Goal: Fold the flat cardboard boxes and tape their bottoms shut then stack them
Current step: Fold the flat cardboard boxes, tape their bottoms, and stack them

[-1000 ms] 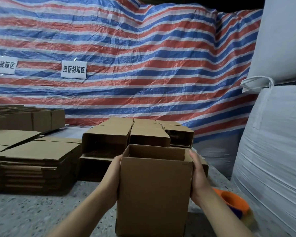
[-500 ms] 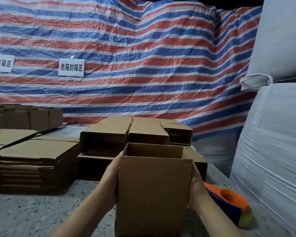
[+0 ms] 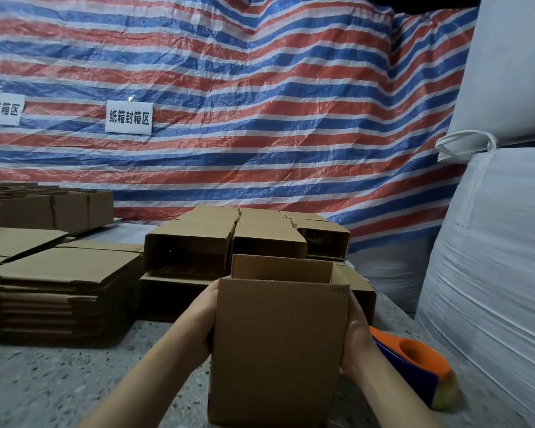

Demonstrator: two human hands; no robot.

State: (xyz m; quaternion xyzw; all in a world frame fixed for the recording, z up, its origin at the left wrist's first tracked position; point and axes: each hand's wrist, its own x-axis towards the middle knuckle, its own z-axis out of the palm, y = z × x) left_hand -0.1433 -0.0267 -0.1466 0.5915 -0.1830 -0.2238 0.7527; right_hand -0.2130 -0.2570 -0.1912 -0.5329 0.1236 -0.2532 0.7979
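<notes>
I hold a folded cardboard box (image 3: 275, 344) upright in front of me, its open top facing up. My left hand (image 3: 203, 319) presses its left side and my right hand (image 3: 357, 344) presses its right side. Behind it lies a stack of folded boxes (image 3: 229, 242) on their sides, open ends toward me. A pile of flat cardboard boxes (image 3: 56, 288) sits at the left. An orange and blue tape dispenser (image 3: 414, 366) rests on the table just right of my right hand.
The speckled stone table (image 3: 59, 381) carries everything. More folded boxes (image 3: 59, 208) stand at the far left. Big white bulk bags (image 3: 491, 257) crowd the right side. A striped tarp (image 3: 260, 103) with two paper signs hangs behind.
The held box has shifted slightly lower and closer in view while both hands keep their grip. More of the tape dispenser shows at the right.
</notes>
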